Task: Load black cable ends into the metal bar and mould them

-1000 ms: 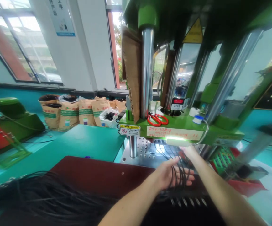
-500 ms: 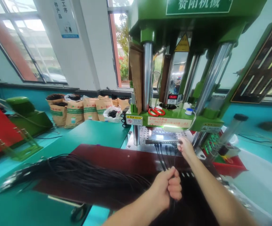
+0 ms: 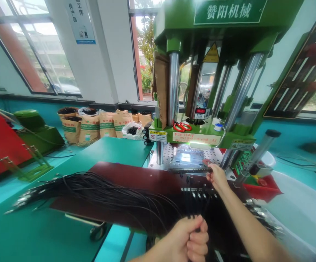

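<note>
My left hand (image 3: 193,236) is closed in a fist in the lower middle, gripping a bunch of black cables that are hard to make out against the dark surface. Further forward, my right hand (image 3: 216,176) pinches the right end of a long, narrow metal bar (image 3: 188,170). The bar lies across the front of the press's perforated metal bed (image 3: 163,154), and short black cable ends show just below it. Behind the bar sits a shiny metal mould plate (image 3: 185,156). Silvery cable ends (image 3: 198,193) lie in a row between my hands.
A long bundle of black cables (image 3: 106,193) lies on a dark red board (image 3: 119,171) to the left. The green press (image 3: 207,138) rises ahead, with red-handled scissors (image 3: 182,127) on it. A red tray (image 3: 267,189) and white tub (image 3: 305,207) stand right.
The bar has come toward me and down, off the mould plate, with my right hand on its end. My left hand has moved lower with the cables.
</note>
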`<state>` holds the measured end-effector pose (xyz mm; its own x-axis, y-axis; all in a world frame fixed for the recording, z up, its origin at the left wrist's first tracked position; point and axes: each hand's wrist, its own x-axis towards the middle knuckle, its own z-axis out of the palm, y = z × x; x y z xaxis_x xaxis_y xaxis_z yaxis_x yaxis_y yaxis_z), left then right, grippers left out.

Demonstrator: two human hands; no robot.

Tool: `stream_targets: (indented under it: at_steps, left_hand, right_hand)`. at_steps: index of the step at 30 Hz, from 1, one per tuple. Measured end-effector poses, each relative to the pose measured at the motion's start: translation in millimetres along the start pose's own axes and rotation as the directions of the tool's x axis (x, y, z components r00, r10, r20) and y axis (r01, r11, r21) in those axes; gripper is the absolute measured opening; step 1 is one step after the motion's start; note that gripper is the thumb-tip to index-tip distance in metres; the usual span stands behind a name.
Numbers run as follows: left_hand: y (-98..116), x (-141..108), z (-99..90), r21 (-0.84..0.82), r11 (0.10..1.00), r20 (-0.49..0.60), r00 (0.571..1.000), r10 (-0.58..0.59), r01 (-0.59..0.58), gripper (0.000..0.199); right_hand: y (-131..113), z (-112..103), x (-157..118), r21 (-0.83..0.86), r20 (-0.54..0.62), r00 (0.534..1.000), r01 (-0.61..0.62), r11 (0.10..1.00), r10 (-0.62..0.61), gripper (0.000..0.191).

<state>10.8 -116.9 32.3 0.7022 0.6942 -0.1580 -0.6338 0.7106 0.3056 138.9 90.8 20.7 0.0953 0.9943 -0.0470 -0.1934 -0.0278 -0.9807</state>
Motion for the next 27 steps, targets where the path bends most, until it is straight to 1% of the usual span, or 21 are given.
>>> stream_targets:
  at_steps: [3,6,10,12,14,16,18,19,20,21,22,23,24,25,26,27]
  left_hand:
    - [-0.4,-1.1,-0.3,-0.016,1.000,-0.008,1.000,0.009,-0.009,0.022]
    - [0.6,-0.7,-3.2,-0.033,0.999,-0.010,1.000,0.024,-0.024,0.023]
    - [0.3,-1.9,-5.8,-0.081,0.993,-0.006,0.996,0.085,-0.085,0.023]
    - [-2.9,-1.8,-6.1,-0.050,0.996,0.016,0.997,0.073,-0.072,0.024]
    - [-6.8,-1.5,-6.2,0.014,0.999,0.049,0.998,0.036,-0.037,0.026]
    - [-7.7,-3.2,-5.3,0.049,0.998,0.059,0.997,0.040,-0.042,0.027]
    - [-1.1,-9.8,-1.3,0.036,0.994,0.043,0.994,0.103,-0.105,0.027]
    - [6.1,-15.7,2.7,0.025,0.988,0.038,0.988,0.149,-0.150,0.026]
    - [16.4,-23.4,8.1,0.014,0.977,0.033,0.977,0.212,-0.213,0.026]
    - [30.0,-32.7,14.6,0.005,0.956,0.030,0.956,0.292,-0.292,0.025]
    - [47.0,-43.2,21.8,-0.002,0.923,0.013,0.923,0.386,-0.386,0.025]
    - [67.3,-54.3,28.7,-0.001,0.861,-0.015,0.861,0.509,-0.509,0.025]
    - [90.6,-65.4,34.3,0.020,0.775,-0.060,0.773,0.632,-0.632,0.025]
    - [116.2,-75.4,37.6,0.060,0.658,-0.094,0.652,0.753,-0.751,0.026]
    - [142.9,-83.9,37.7,0.121,0.521,-0.107,0.510,0.853,-0.845,0.026]
    - [169.6,-90.2,34.1,0.205,0.382,-0.117,0.364,0.924,-0.901,0.026]
  right_hand:
    - [7.8,-2.7,-6.5,-0.008,-0.043,0.999,-0.015,1.000,0.014,0.013]
    - [12.7,-1.4,-9.2,-0.019,-0.073,0.997,0.002,1.000,-0.004,0.013]
    - [16.2,0.4,-5.9,-0.035,-0.089,0.996,0.015,0.999,-0.018,0.013]
    - [18.8,0.1,-2.0,-0.048,-0.096,0.995,0.012,0.999,-0.016,0.013]
    - [22.0,-2.0,3.5,-0.065,-0.104,0.994,0.013,0.998,-0.020,0.014]
    - [25.0,-6.9,10.5,-0.089,-0.109,0.994,0.017,0.996,-0.027,0.016]
    - [26.4,-15.3,17.9,-0.124,-0.099,0.995,0.009,0.992,-0.021,0.018]
    - [26.1,-20.8,21.2,-0.147,-0.081,0.997,-0.001,0.989,-0.011,0.019]
    - [25.2,-27.0,24.2,-0.172,-0.053,0.999,-0.011,0.985,0.002,0.021]
    - [23.6,-33.8,26.6,-0.200,-0.014,1.000,-0.018,0.980,0.016,0.022]
    - [21.5,-40.8,28.6,-0.233,0.036,0.999,-0.019,0.972,0.028,0.024]
    - [18.9,-47.7,30.1,-0.272,0.094,0.995,-0.012,0.962,0.039,0.025]
    - [16.3,-54.4,31.3,-0.316,0.156,0.987,0.003,0.949,0.049,0.026]
    - [14.0,-60.4,32.4,-0.366,0.212,0.975,0.024,0.930,0.058,0.026]
    - [12.1,-65.5,33.7,-0.419,0.257,0.964,0.053,0.907,0.063,0.025]
    - [11.0,-69.6,35.1,-0.472,0.288,0.956,0.088,0.877,0.058,0.025]
